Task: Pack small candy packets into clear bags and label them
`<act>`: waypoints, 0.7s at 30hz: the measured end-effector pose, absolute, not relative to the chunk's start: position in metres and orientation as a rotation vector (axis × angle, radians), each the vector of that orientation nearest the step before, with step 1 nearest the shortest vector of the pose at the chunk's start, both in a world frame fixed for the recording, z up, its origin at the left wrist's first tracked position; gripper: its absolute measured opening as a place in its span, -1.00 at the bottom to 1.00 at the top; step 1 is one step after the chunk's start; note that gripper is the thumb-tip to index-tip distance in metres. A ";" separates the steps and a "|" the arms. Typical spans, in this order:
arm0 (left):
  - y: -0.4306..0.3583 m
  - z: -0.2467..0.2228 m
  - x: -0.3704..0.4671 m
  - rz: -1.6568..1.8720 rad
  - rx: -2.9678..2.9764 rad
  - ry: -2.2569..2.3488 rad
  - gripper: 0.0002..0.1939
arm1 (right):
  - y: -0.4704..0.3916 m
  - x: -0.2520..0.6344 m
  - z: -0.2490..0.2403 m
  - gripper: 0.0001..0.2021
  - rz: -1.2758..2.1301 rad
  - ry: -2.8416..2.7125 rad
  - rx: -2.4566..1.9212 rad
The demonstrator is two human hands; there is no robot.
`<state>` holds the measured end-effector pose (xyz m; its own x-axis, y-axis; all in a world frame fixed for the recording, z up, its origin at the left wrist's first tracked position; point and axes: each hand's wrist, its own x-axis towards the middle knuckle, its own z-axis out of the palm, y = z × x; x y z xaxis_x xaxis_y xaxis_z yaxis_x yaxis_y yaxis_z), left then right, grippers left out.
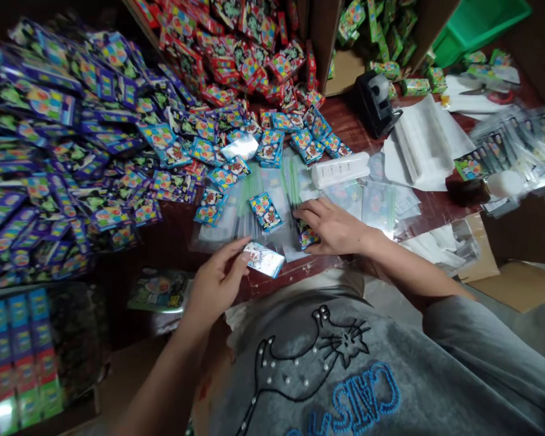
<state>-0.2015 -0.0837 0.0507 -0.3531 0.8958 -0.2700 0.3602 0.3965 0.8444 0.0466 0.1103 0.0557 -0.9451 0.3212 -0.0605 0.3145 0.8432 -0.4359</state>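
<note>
1. A reddish-brown tabletop [343,115] spreads out beyond both sets of fingers, crowded with small printed packets.
2. The person's left hand [218,275] has its thumb and forefinger pinching the near-left end of a shiny blue-white packet [264,259], which points away from them toward the right hand [333,227].
3. The right fingers curl over a dark purple packet [306,235] lying beneath them; how firmly they press on it cannot be told.
4. Between the two sets of fingers, slightly farther out, a blue packet [266,212] lies on clear plastic bags [272,175].
5. Straight ahead of the fingers, more blue packets lie loose, with a heap of red packets [254,54] behind.
6. Beyond the left fingers, to the left, rises a large pile of purple packets [72,139].
7. Just past the right fingers is a white plastic piece [340,171]; farther out, to the right, stands a black tape dispenser [375,106].
</note>
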 end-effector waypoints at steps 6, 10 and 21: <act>-0.106 0.037 -0.174 1.144 1.056 1.941 -0.39 | 0.074 0.052 0.051 -0.17 0.832 -3.031 -0.509; -0.133 0.021 -0.150 1.025 1.540 2.311 -0.62 | 0.049 0.060 0.042 -0.13 0.813 -2.871 -0.780; -0.122 0.026 -0.142 0.554 1.803 2.255 0.08 | 0.057 0.066 0.036 -0.19 0.790 -3.015 -0.478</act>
<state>-0.1417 -0.1222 0.0263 -0.2355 0.9690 0.0750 0.8935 0.1854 0.4090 0.0662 0.0574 0.0363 -0.9540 0.2869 -0.0868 0.2927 0.8286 -0.4773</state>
